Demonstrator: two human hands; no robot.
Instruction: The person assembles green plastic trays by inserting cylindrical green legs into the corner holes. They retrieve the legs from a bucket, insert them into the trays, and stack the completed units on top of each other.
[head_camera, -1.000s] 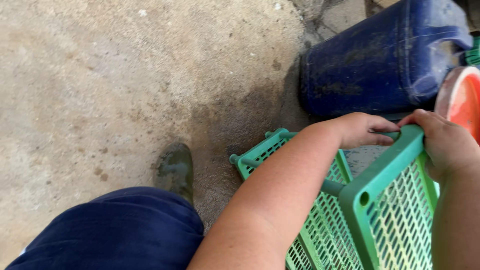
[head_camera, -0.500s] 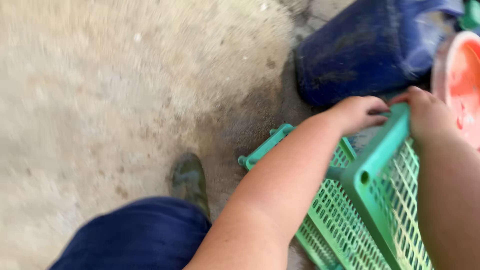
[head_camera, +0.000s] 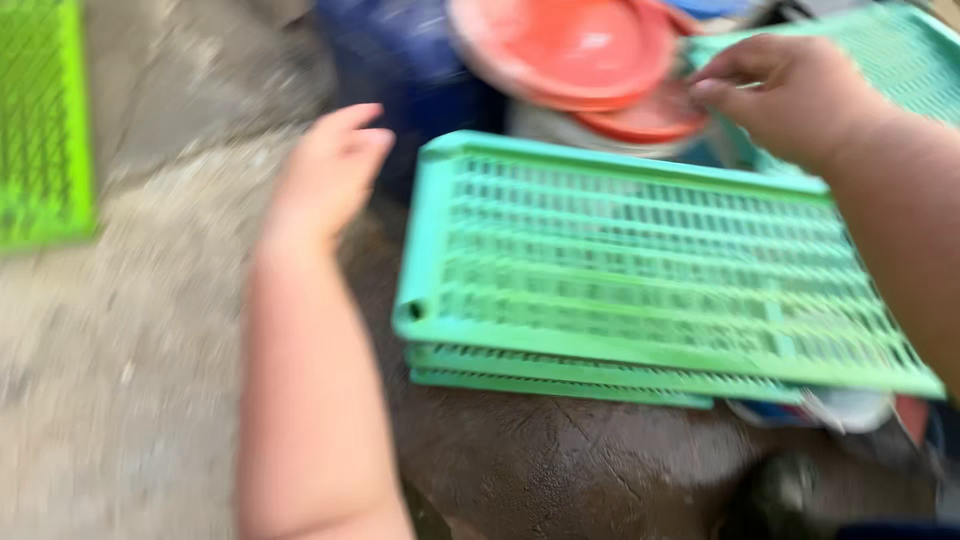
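Green tray (head_camera: 640, 270) btwn both open hands

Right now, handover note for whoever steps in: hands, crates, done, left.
Left hand: open, holding nothing, hovering just left of the green slatted crate; not touching it as far as the blur shows.
Right hand: fingers pinched near the edge of the red plates, above the crate's far side; contact unclear.
Crate lies flat on a second green crate, over dark wet ground. Another green crate sits far left, and one more behind the right hand.
Done: crate laid down on the stack.
Left: cannot be told from this view; the plates are nearest the right hand.
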